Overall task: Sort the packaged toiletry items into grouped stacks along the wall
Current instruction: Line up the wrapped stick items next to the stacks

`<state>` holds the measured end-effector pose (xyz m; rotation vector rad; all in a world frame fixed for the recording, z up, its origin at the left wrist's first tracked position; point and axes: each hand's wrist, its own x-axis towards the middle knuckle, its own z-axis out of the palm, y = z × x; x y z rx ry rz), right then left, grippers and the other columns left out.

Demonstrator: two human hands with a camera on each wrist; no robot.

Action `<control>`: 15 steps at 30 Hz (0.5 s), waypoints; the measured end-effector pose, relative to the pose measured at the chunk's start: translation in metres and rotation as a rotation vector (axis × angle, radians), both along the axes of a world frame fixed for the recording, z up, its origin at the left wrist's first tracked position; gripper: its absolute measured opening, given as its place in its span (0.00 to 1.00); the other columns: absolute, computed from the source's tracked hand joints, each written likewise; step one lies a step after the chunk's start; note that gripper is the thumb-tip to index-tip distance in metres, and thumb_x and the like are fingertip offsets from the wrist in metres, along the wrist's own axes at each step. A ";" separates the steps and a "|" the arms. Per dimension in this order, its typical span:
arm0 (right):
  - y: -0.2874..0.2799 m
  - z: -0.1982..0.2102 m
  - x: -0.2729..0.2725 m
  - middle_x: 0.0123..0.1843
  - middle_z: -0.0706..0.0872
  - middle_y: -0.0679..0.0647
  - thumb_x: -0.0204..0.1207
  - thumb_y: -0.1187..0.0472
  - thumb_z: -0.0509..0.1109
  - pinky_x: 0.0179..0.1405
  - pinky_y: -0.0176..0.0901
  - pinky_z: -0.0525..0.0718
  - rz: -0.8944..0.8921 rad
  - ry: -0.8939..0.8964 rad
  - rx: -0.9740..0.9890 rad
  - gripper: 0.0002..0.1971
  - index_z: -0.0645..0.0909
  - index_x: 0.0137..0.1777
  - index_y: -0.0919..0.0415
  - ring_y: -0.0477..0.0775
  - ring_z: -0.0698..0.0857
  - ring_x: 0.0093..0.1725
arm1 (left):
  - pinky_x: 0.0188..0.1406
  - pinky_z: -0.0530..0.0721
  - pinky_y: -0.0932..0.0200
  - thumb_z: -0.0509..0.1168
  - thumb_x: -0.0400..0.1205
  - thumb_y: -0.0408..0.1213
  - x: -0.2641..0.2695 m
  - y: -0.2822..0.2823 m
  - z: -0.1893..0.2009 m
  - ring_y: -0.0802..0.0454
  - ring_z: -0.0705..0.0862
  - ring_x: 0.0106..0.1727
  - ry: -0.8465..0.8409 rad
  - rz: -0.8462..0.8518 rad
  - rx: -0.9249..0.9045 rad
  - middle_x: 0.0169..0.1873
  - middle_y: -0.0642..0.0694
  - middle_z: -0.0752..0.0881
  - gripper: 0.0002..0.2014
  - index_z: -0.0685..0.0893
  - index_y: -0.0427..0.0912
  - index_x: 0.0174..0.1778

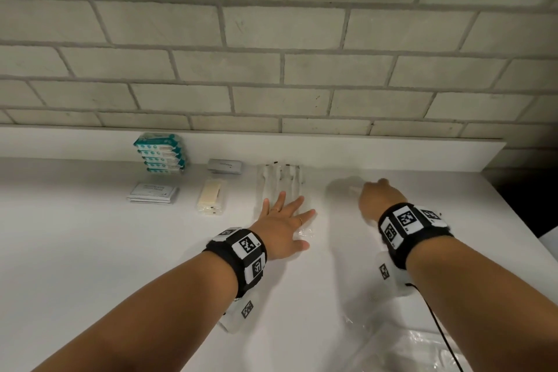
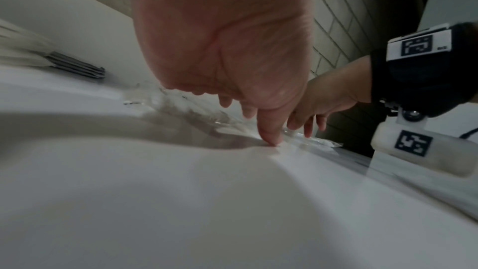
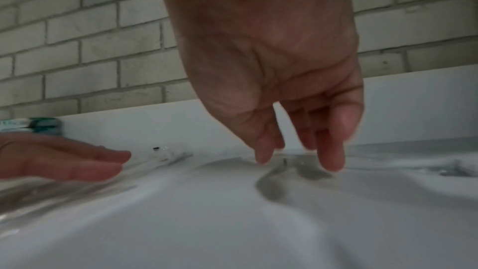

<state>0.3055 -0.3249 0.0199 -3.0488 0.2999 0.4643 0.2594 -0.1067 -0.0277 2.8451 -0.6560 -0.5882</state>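
While left hand (image 1: 282, 228) lies flat, fingers spread, on the clear packets (image 1: 279, 181):
right hand (image 1: 381, 198) reaches fingers-down to the counter (image 1: 90, 235), grip unclear.

a stack of wipe packs (image 1: 160, 153) sits at the back edge of the counter (image 1: 90, 251), far left. before it lie flat packets (image 1: 152, 193). to the right sits a small box (image 1: 225, 166), a pale pack (image 1: 211, 197) before it. further right lie clear packets (image 1: 279, 180), under the left hand (image 1: 282, 225).
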 end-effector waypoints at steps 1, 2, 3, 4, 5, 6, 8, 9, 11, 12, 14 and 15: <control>-0.004 -0.003 -0.001 0.67 0.74 0.63 0.80 0.65 0.55 0.63 0.54 0.80 0.051 0.029 -0.021 0.21 0.74 0.72 0.66 0.67 0.80 0.64 | 0.80 0.29 0.37 0.54 0.84 0.57 0.001 -0.001 0.000 0.43 0.27 0.82 0.009 -0.002 0.024 0.84 0.54 0.35 0.35 0.44 0.61 0.84; -0.004 -0.006 -0.004 0.66 0.76 0.63 0.80 0.65 0.55 0.63 0.53 0.81 0.131 0.031 -0.029 0.21 0.75 0.71 0.65 0.66 0.81 0.63 | 0.80 0.30 0.37 0.53 0.85 0.55 0.002 -0.002 0.000 0.43 0.27 0.82 0.021 0.004 0.038 0.84 0.54 0.35 0.33 0.45 0.60 0.84; -0.002 -0.010 -0.009 0.66 0.76 0.62 0.80 0.66 0.55 0.63 0.53 0.81 0.222 0.021 -0.016 0.21 0.76 0.71 0.64 0.65 0.81 0.63 | 0.80 0.30 0.37 0.52 0.86 0.53 0.003 -0.002 0.000 0.42 0.27 0.82 0.032 0.012 0.046 0.84 0.54 0.36 0.32 0.45 0.60 0.84; 0.001 -0.013 -0.014 0.67 0.77 0.60 0.80 0.67 0.55 0.64 0.51 0.80 0.298 0.015 0.029 0.20 0.76 0.71 0.62 0.64 0.81 0.63 | 0.80 0.30 0.36 0.52 0.87 0.52 0.004 -0.002 0.000 0.42 0.28 0.82 0.041 0.019 0.050 0.84 0.54 0.36 0.31 0.45 0.60 0.84; 0.005 -0.017 -0.018 0.68 0.77 0.57 0.80 0.68 0.56 0.66 0.49 0.78 0.367 0.009 0.092 0.20 0.77 0.70 0.60 0.62 0.80 0.65 | 0.80 0.31 0.36 0.51 0.87 0.51 0.004 -0.001 0.000 0.42 0.28 0.82 0.046 0.025 0.049 0.84 0.54 0.36 0.30 0.45 0.60 0.84; 0.009 -0.018 -0.022 0.70 0.77 0.53 0.80 0.68 0.56 0.67 0.46 0.76 0.425 0.010 0.153 0.20 0.77 0.70 0.58 0.60 0.80 0.67 | 0.79 0.31 0.35 0.51 0.88 0.51 0.005 -0.001 0.000 0.42 0.29 0.83 0.051 0.031 0.046 0.84 0.54 0.36 0.30 0.46 0.60 0.84; 0.015 -0.020 -0.028 0.74 0.76 0.47 0.81 0.69 0.55 0.71 0.42 0.72 0.494 0.044 0.238 0.23 0.74 0.73 0.54 0.54 0.77 0.71 | 0.80 0.32 0.35 0.50 0.88 0.49 0.006 -0.001 0.002 0.42 0.30 0.83 0.055 0.039 0.045 0.84 0.54 0.36 0.29 0.46 0.60 0.84; 0.017 -0.021 -0.028 0.76 0.75 0.46 0.81 0.70 0.55 0.73 0.41 0.70 0.506 0.062 0.267 0.24 0.72 0.75 0.54 0.53 0.75 0.74 | 0.80 0.33 0.34 0.50 0.88 0.49 0.006 -0.002 0.002 0.42 0.30 0.83 0.053 0.044 0.042 0.84 0.54 0.37 0.29 0.46 0.60 0.84; 0.019 -0.020 -0.026 0.78 0.73 0.47 0.81 0.68 0.56 0.74 0.41 0.70 0.488 0.048 0.282 0.24 0.71 0.76 0.54 0.52 0.73 0.76 | 0.80 0.33 0.35 0.50 0.88 0.48 0.007 -0.004 0.003 0.43 0.31 0.83 0.046 0.055 0.027 0.85 0.54 0.38 0.29 0.47 0.60 0.84; 0.020 -0.019 -0.025 0.78 0.73 0.49 0.82 0.65 0.57 0.73 0.43 0.71 0.469 0.020 0.269 0.23 0.70 0.76 0.54 0.54 0.74 0.75 | 0.80 0.33 0.35 0.51 0.88 0.48 0.008 -0.005 0.002 0.43 0.31 0.84 0.043 0.060 0.022 0.85 0.53 0.38 0.29 0.47 0.60 0.84; 0.024 -0.016 -0.024 0.76 0.76 0.52 0.83 0.56 0.60 0.70 0.47 0.74 0.427 0.007 0.236 0.23 0.68 0.77 0.55 0.56 0.76 0.72 | 0.80 0.33 0.36 0.51 0.88 0.48 0.008 -0.006 0.001 0.43 0.31 0.84 0.035 0.060 0.022 0.85 0.53 0.38 0.29 0.46 0.59 0.84; 0.027 -0.015 -0.024 0.75 0.77 0.53 0.83 0.51 0.61 0.69 0.48 0.75 0.415 0.031 0.225 0.25 0.67 0.78 0.56 0.56 0.77 0.72 | 0.80 0.33 0.36 0.51 0.88 0.48 0.009 -0.006 0.001 0.43 0.31 0.84 0.033 0.059 0.022 0.85 0.53 0.38 0.29 0.46 0.59 0.85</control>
